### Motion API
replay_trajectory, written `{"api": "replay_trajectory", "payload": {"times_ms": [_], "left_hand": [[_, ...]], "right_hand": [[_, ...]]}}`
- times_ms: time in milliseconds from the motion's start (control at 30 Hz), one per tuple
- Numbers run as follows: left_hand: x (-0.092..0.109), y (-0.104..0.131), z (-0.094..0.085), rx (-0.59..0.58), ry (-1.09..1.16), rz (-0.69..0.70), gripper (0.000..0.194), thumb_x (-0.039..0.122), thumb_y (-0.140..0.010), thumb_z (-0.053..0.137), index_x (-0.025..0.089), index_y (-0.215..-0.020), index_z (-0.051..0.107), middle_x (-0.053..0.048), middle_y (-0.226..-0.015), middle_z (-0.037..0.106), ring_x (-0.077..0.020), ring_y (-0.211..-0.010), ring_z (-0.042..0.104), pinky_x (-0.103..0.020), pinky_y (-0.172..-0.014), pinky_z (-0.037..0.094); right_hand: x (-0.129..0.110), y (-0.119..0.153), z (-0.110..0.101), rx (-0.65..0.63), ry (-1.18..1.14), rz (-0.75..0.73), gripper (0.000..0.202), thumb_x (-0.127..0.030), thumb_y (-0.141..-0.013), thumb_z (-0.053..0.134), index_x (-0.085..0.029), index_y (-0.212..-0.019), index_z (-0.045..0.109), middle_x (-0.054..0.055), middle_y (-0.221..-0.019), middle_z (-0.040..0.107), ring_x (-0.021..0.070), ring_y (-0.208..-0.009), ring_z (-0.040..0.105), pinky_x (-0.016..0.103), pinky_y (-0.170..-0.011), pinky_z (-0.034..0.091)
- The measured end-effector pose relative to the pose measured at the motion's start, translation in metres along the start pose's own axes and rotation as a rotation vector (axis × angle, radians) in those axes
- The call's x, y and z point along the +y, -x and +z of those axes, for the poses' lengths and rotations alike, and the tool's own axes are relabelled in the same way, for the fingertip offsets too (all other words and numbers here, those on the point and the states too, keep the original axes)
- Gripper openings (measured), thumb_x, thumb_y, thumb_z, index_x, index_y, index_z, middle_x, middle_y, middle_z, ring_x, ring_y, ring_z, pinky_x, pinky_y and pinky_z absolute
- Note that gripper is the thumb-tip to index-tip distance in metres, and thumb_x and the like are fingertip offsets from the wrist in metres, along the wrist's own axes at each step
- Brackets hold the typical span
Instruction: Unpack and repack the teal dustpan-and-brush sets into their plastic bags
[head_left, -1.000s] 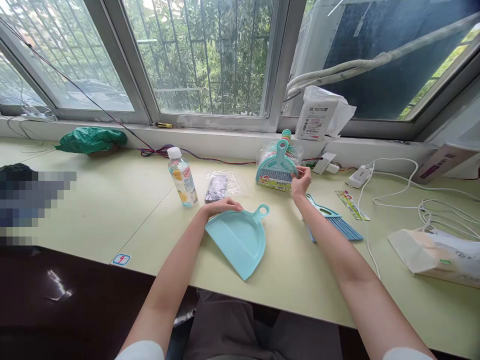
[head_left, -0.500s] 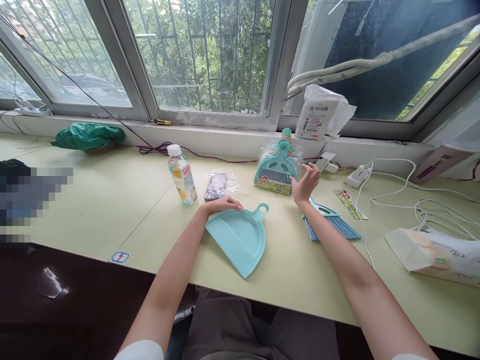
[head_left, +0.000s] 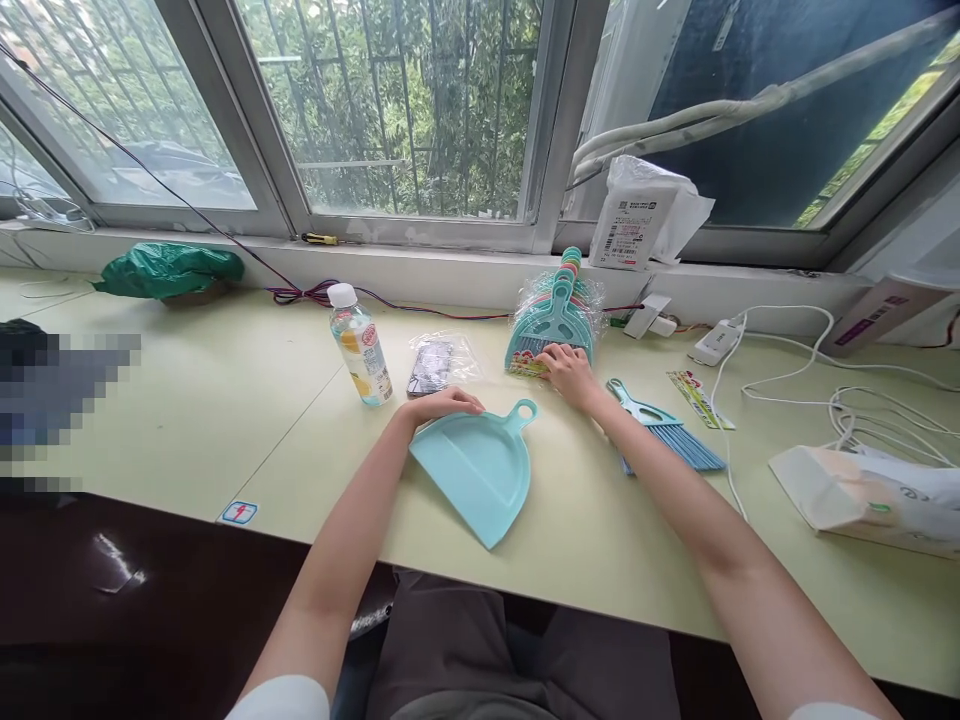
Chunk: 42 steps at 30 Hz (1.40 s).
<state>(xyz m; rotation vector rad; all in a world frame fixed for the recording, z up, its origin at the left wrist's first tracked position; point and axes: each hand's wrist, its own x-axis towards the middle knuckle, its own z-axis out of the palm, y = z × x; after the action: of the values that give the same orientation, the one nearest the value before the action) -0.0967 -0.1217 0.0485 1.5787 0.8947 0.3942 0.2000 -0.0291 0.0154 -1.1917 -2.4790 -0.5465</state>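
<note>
A light-blue dustpan [head_left: 480, 470] lies on the table in front of me, its ring handle pointing away to the right. My left hand [head_left: 446, 403] is at its back left edge, fingers closed over the rim; the thumb is hidden. Farther back, a stack of dustpan-and-brush sets [head_left: 556, 312] in clear wrap leans by the sill. My right hand [head_left: 568, 372] reaches to the front set, its outstretched fingers against the printed label and covering part of it. Beside my right forearm lies a loose blue hand brush [head_left: 675, 435], partly hidden by the arm.
A drink bottle [head_left: 360, 345] and a wrapped dark flat item [head_left: 431, 367] stand left of the stack. At right are a loose label card [head_left: 700, 400], white cables [head_left: 847, 415] and a tissue pack [head_left: 862, 490]. A green bag [head_left: 169, 270] lies far left.
My right hand has moved left and slightly down, from the stack's right side onto the front label. My left hand and the dustpan keep their places.
</note>
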Motion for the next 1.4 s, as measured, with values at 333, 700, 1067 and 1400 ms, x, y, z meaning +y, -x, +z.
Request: {"api": "replay_trajectory", "payload": {"times_ms": [333,700,1067,1400], "left_hand": [[-0.001,0.0,0.0,0.02,-0.081,0.031,0.033,0.046,-0.077,0.064,0.016,-0.083,0.073,-0.006,-0.112,0.066,-0.0202,-0.103,0.058,-0.026,-0.09,0.043],[0.0,0.001,0.001,0.065,-0.111,-0.018,0.034,0.047,-0.075,0.065,0.017,-0.088,0.073,-0.005,-0.114,0.067,-0.0217,-0.108,0.058,-0.026,-0.094,0.042],[0.0,0.001,0.002,0.07,-0.121,-0.026,0.034,0.046,-0.074,0.065,0.016,-0.09,0.073,-0.006,-0.113,0.067,-0.0221,-0.107,0.058,-0.026,-0.091,0.042],[-0.002,-0.002,0.0,0.059,-0.131,-0.011,0.034,0.046,-0.075,0.064,0.016,-0.088,0.073,-0.005,-0.11,0.068,-0.0211,-0.104,0.059,-0.025,-0.089,0.043]], "right_hand": [[0.011,-0.016,0.016,0.01,0.026,0.134,0.021,-0.015,-0.085,0.048,-0.02,-0.097,0.065,0.012,-0.111,0.055,0.0267,-0.102,0.044,0.036,-0.077,0.033],[0.015,-0.026,0.027,0.062,0.237,0.154,0.036,-0.006,-0.084,0.036,-0.015,-0.094,0.069,0.018,-0.1,0.058,0.0284,-0.092,0.043,0.041,-0.076,0.029],[0.014,-0.035,0.038,0.092,0.216,0.239,0.037,-0.007,-0.087,0.031,-0.014,-0.095,0.067,0.017,-0.099,0.057,0.0282,-0.092,0.044,0.047,-0.087,0.027],[0.025,-0.007,0.023,0.044,0.257,-0.009,0.036,-0.013,-0.09,0.03,-0.016,-0.107,0.062,0.014,-0.102,0.06,0.0266,-0.098,0.045,0.046,-0.1,0.019]]}}
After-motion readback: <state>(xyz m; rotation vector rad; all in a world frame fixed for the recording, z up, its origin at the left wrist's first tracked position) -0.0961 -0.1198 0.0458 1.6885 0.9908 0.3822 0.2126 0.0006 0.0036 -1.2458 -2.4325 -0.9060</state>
